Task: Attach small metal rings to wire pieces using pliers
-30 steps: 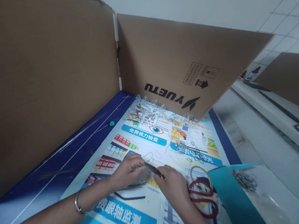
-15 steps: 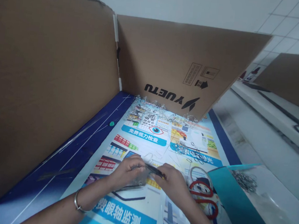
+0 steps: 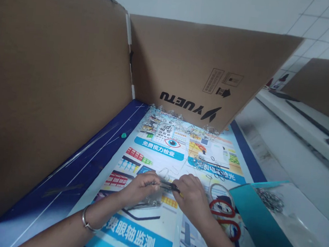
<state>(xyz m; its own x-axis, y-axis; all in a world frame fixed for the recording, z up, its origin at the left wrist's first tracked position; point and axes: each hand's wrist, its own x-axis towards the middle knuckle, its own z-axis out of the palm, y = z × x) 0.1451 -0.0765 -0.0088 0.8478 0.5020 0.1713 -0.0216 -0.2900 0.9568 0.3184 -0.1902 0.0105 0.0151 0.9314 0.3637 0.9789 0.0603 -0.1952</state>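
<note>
My right hand (image 3: 192, 194) is wrapped round the handles of a pair of pliers (image 3: 170, 186), dark with a bit of yellow. Their jaws point left, to the fingertips of my left hand (image 3: 141, 188). Those fingers are pinched at the jaw tips on something too small to make out. Beneath my left hand lies a clear, shiny object (image 3: 152, 204), partly hidden. A pale bent wire (image 3: 164, 173) shows just beyond the jaws. Close to my right wrist are red-handled scissors (image 3: 222, 208).
Clear pieces (image 3: 153, 122) lie along the back cardboard panel (image 3: 187, 63). Dark rings (image 3: 218, 171) lie nearer. At right stands a teal-edged box (image 3: 268, 226) with metal pieces (image 3: 270, 199). Another cardboard panel (image 3: 54, 89) walls the left. A small green item (image 3: 123, 135) lies near it.
My right hand has turned and shifted slightly on the pliers, which lie flatter now. My left hand keeps its pinch in nearly the same place. The view has moved slightly.
</note>
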